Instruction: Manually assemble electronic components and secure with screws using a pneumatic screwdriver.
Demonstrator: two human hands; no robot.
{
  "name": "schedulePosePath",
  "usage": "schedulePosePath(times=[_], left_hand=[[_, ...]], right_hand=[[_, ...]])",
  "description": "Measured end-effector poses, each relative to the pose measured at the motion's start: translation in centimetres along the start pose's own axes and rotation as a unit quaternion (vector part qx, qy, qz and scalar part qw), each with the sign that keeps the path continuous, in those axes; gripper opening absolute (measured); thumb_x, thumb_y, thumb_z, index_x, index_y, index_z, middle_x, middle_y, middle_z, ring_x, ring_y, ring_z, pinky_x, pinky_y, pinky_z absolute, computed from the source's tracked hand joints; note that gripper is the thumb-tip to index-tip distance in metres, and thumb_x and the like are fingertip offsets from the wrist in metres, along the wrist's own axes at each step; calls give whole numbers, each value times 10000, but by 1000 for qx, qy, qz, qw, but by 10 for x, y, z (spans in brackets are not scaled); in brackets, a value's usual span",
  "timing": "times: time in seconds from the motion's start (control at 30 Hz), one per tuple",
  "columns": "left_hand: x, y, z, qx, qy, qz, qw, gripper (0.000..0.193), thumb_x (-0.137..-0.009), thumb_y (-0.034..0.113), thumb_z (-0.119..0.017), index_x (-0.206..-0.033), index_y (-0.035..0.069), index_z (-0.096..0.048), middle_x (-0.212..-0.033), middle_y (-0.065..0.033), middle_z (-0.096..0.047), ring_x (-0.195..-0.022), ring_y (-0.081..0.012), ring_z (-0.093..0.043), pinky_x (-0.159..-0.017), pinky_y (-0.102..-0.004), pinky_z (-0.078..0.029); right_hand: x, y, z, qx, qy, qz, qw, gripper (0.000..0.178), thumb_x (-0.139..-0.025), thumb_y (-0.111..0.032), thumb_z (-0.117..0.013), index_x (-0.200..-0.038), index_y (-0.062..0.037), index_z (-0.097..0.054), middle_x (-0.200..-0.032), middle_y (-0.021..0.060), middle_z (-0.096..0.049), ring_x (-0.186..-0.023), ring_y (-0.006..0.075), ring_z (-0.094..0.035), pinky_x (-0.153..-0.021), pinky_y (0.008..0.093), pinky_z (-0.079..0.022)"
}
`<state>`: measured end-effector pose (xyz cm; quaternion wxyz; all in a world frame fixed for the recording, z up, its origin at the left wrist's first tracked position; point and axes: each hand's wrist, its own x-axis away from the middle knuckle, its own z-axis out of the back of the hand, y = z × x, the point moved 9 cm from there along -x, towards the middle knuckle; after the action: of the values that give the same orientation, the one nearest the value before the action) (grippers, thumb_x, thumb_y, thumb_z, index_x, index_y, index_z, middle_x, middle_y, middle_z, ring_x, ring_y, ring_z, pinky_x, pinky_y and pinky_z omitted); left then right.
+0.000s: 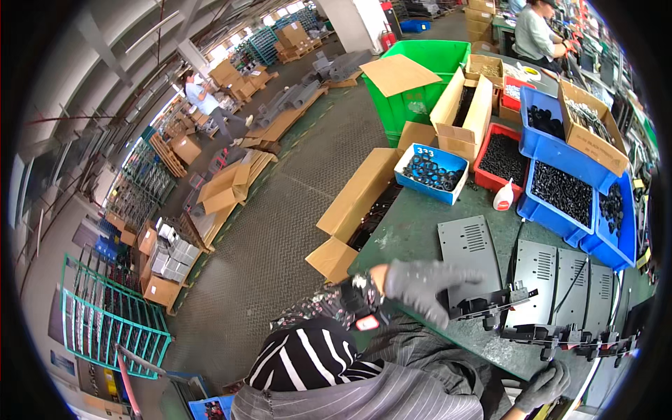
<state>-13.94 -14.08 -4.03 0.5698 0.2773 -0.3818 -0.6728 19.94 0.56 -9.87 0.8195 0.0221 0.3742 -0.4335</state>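
So the clearest writing I can spot is a short row of pale digits on the blue inside wall of the little open box (422, 189) full of black rings. Next up, the big green bin (392, 105) has some pale printing on its front, too soft to make out. The cardboard box (589, 145) sitting on the blue bins (560, 215) has a line of small dark print along its side, tiny from here. The white squeeze bottle (503, 196) wears a red label, also unreadable. Oh, and there's a red-and-white tag (367, 323) on the sleeve (315, 308) behind the left hand (418, 283), lettering too blurry.
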Motion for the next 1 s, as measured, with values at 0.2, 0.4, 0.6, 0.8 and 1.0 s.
schedulePosePath(times=[0.2, 0.4, 0.6, 0.8, 1.0], left_hand=[[-11, 1, -26, 60, 169, 34, 983, 832, -671, 368, -750, -1350, 37, -399, -1249, -204, -530, -1133, -320, -536, -978, -404, -410], [-21, 59, -6, -88, 190, -33, 977, 396, -789, 198, -655, -1178, 141, -606, -914, -76, -683, -791, -133, -659, -703, -303, -524], [45, 35, 47, 198, 400, -30, 894, 809, -691, 229, -781, -1316, -52, -350, -1222, -182, -519, -1108, -291, -547, -934, -397, -476], [18, 112, 97, -79, 380, -39, 921, 608, -777, 182, -617, -1284, -87, -417, -1231, -175, -536, -1099, -263, -556, -970, -383, -429], [-105, 234, 28, -583, 230, -429, 650, 155, -713, 213, -726, -822, 285, -643, -962, -71, -639, -866, -337, -628, -673, -430, -507]], right_hand=[[-5, -1, -3, 10, -13, 3, 1000, 274, -913, -199, -466, -940, 23, -625, -978, 175, -611, -938, 344, -546, -855, 450, -413], [28, 65, 4, -186, 13, -194, 963, 191, -854, -130, -573, -1002, -27, -637, -1034, 153, -613, -1015, 288, -551, -905, 380, -429], [-24, -15, 40, -224, -47, -145, 963, 213, -850, -206, -552, -954, -31, -614, -949, 189, -597, -874, 353, -561, -809, 428, -441], [-62, -47, 123, -306, -3, -74, 949, 330, -814, -223, -640, -1075, -31, -581, -1002, 159, -607, -954, 332, -576, -858, 400, -447], [-155, -83, 225, -279, 68, 97, 953, 844, -688, -251, -804, -1377, -49, -362, -1233, 129, -542, -935, 202, -569, -782, 309, -478]])
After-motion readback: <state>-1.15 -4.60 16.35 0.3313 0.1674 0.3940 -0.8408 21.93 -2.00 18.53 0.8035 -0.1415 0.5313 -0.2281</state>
